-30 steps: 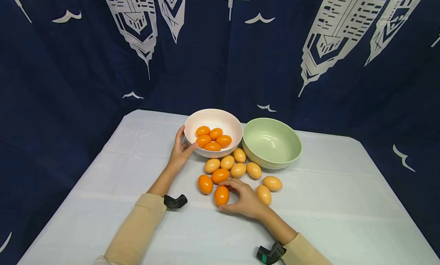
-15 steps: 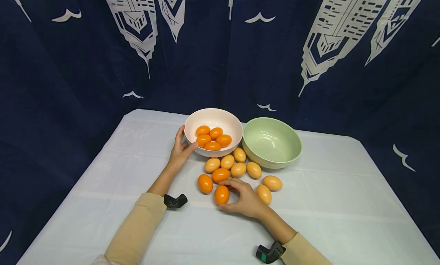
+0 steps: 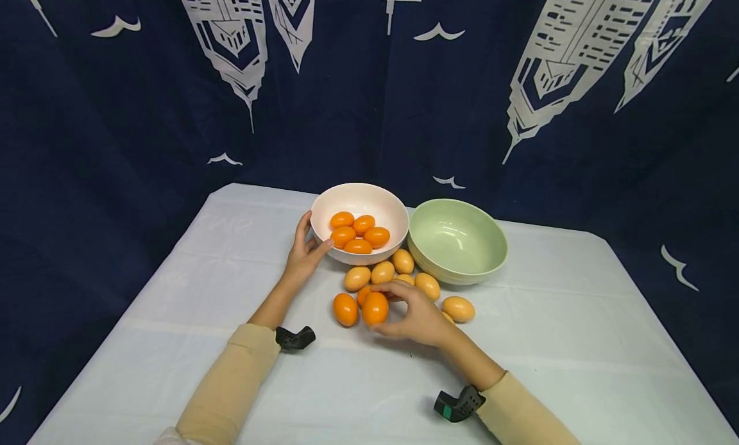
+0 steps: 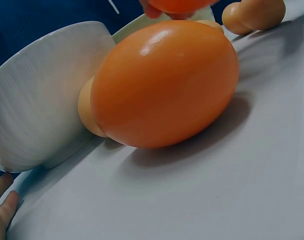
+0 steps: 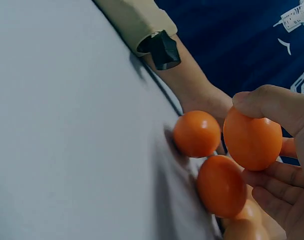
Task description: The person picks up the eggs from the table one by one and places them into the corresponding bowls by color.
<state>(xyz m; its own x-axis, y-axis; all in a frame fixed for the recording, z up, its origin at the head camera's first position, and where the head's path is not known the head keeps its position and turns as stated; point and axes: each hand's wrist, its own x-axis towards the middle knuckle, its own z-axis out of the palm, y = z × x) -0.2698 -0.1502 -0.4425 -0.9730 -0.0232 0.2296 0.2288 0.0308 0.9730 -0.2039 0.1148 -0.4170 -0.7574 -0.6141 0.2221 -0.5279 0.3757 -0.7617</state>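
My left hand holds the side of a pale pink bowl, its thumb at the rim. Several orange eggs lie in that bowl. Between the thumb and fingers of my right hand an orange egg is pinched, lifted off the table. Two other orange eggs rest on the table: one to its left, the other partly hidden behind the held egg. The left wrist view shows a large orange egg close up, beside the bowl's outer wall.
A green bowl stands right of the pink one. Several tan eggs lie in front of the bowls, with another further right. The white-covered table meets a dark blue printed cloth at the back.
My right hand has lifted the nearest orange egg off the table and moved it slightly forward, toward the bowls. My left hand and the pink bowl have stayed in place.
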